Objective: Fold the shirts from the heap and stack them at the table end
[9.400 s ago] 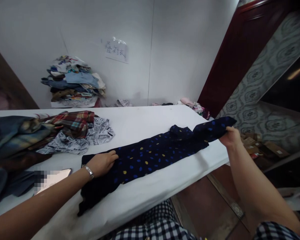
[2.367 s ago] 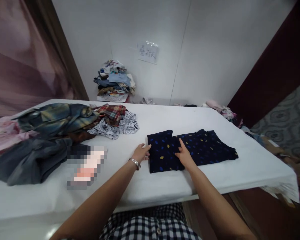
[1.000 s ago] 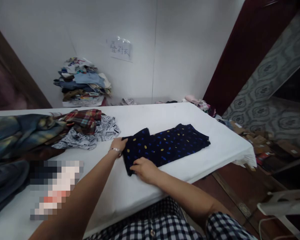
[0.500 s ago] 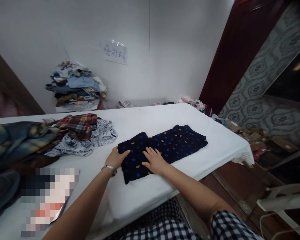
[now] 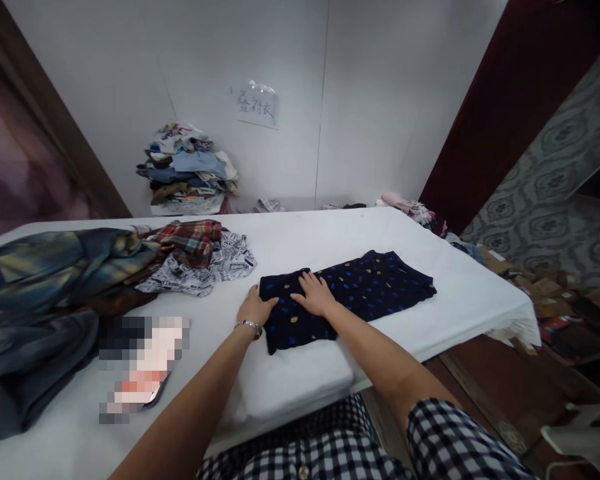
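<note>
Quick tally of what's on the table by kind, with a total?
Folded dotted shirt under both hands: 1
Loose garments, left heap: plaid, print, blue-tan, grey: 4 visible
Blurred flat item: 1
Total: 6

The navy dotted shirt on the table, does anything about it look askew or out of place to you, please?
Slightly. The navy dotted shirt lies folded but at an angle to the white table edge, its far layers not squarely stacked. The left hand and right hand lie flat on it. No damage shows.
</note>
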Demonstrator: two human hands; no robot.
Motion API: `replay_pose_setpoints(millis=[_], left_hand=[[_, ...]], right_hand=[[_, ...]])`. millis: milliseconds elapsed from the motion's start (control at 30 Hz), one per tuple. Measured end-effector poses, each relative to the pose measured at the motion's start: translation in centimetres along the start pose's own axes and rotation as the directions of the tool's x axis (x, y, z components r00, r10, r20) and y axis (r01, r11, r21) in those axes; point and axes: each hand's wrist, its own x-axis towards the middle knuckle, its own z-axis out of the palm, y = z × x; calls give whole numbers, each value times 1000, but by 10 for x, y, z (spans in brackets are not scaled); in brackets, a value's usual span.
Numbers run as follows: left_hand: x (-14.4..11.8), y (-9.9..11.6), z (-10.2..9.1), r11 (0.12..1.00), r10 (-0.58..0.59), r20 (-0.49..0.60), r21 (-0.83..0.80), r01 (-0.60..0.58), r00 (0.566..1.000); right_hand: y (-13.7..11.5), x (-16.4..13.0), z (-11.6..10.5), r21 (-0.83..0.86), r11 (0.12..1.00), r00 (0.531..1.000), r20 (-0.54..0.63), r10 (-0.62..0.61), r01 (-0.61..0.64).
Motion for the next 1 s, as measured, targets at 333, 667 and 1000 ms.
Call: replay_pose_setpoints(millis=[333, 667, 1000], left_hand=[[-18, -3, -4, 990, 68, 21, -124, -65, 997], [-21, 31, -80, 767, 49, -78, -635, -88, 996], [-34, 61, -48, 780, 50, -12, -624, -46, 999]], right_hand=[[1, -35, 4, 235, 972, 993, -114, 31, -4], [-62, -42, 0, 888, 459, 999, -52, 8, 42], [-51, -44, 8, 966, -137, 975, 214, -58, -220]])
